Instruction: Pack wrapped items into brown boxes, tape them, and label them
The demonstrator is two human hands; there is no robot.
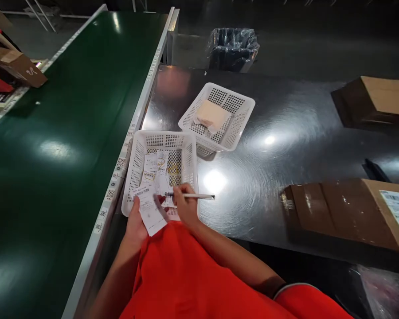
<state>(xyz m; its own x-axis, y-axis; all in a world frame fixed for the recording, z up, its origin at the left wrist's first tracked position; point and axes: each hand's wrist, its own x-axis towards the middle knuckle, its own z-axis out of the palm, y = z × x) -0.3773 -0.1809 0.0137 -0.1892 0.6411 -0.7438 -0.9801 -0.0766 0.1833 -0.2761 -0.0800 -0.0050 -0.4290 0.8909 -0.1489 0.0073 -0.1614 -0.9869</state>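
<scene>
My left hand (136,223) grips a white printed slip (150,210) with a barcode near its top, held over the near edge of a white plastic basket (127,195). Between the fingers of my right hand (185,206) is a pen (201,196), its light barrel sticking out to the right and its tip pointing at the slip. Inside that basket lie more paper slips (150,165) and some yellow bands (174,169). A second white basket (245,119) stands behind and to the right, holding a pale wrapped packet (213,114).
A green conveyor belt (69,106) with a metal rail (138,113) runs along the left. On the metal table (252,195) stand cardboard boxes (339,212) at the right. A lined bin (232,49) is beyond the table. More boxes (20,66) sit at far left.
</scene>
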